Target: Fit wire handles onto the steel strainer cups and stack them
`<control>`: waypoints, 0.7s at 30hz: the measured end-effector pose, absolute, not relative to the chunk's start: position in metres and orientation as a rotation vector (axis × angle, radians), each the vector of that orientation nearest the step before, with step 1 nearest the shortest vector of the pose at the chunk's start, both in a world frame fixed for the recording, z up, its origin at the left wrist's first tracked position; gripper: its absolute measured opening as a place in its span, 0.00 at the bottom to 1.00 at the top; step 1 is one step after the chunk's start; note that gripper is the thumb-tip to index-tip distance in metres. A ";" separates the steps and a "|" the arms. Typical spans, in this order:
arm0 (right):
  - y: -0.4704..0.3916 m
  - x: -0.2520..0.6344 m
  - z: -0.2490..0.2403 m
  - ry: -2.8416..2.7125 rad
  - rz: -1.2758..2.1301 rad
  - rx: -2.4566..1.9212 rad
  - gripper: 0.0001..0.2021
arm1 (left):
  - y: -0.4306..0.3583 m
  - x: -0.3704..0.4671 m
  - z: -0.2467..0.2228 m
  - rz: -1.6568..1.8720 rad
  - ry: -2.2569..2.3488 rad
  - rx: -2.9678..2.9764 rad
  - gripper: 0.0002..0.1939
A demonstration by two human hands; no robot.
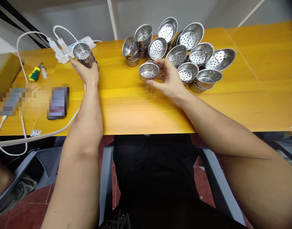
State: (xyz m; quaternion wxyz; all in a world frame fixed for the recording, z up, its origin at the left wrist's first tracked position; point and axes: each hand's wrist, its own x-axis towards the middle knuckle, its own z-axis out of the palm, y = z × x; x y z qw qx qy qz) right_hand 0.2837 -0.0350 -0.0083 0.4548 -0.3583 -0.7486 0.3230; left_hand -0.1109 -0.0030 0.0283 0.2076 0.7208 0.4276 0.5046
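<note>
My left hand (88, 72) is wrapped round the near side of a short stack of perforated stainless-steel cups (82, 52) beside the power strip. Between the thumb and fingers of my right hand (170, 79) is a single perforated metal cup (148, 73), gripped at its right side with the mouth facing up. Just below this cup, a few thin curved wires (149, 92) show against the table. Behind and right of my right hand stand several more perforated cups (157, 48), many nested in stacks and some tilted.
A white power strip (88, 41) with plugged-in cables lies at the back left of the yellow table (127, 117). Nearer are a green-and-yellow screwdriver (35, 73) and a blurred phone (57, 103). A white cable (65, 126) loops under my left forearm. A grey partition stands behind.
</note>
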 end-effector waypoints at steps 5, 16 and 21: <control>-0.037 0.285 -0.004 -1.840 0.735 -0.926 0.57 | -0.034 -0.055 0.060 1.395 0.996 2.160 0.42; -0.058 0.273 0.019 -1.839 0.688 -0.919 0.48 | -0.008 0.006 0.004 0.973 0.827 2.258 0.61; -0.062 0.272 0.020 -1.917 0.634 -0.993 0.36 | 0.004 0.014 -0.010 1.037 0.774 2.235 0.64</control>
